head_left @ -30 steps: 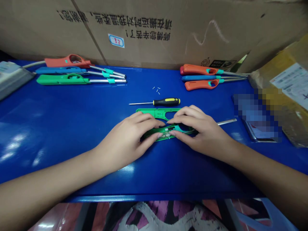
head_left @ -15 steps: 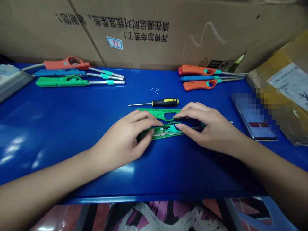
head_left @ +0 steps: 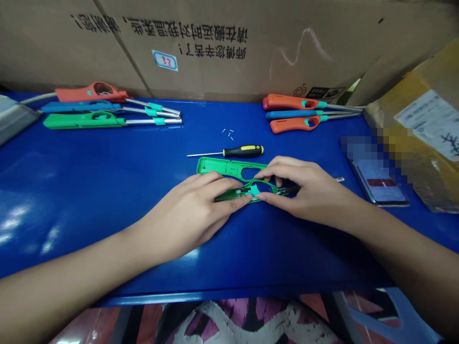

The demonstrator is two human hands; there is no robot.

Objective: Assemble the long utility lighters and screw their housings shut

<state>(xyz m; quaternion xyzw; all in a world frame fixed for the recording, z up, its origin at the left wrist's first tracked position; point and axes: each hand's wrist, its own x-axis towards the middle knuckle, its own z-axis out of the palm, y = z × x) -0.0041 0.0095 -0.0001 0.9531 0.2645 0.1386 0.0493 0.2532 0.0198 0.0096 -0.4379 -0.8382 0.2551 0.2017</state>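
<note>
An opened green lighter body (head_left: pixel 239 192) with a teal trigger lies on the blue table (head_left: pixel 107 191), its metal tube sticking out to the right past my wrist. My left hand (head_left: pixel 193 212) pinches its left part between thumb and fingers. My right hand (head_left: pixel 304 191) grips the trigger end, fingers curled over it. The loose green cover half (head_left: pixel 222 166) lies just behind, touching my fingertips. A black-and-yellow screwdriver (head_left: pixel 236 152) rests beyond it, with a few tiny screws (head_left: pixel 228 133) farther back.
Three long lighters, red, blue and green (head_left: pixel 93 107), lie at the back left; three more, orange and blue (head_left: pixel 301 113), at the back right. A phone (head_left: pixel 376 184) and a yellow parcel (head_left: pixel 423 129) sit at right. Cardboard boxes (head_left: pixel 229 43) wall the back. A grey box (head_left: pixel 10 119) is at left.
Both hands have closed in on the lighter body and tilted it slightly; my left thumb now presses its front edge. The camera view has shifted a little.
</note>
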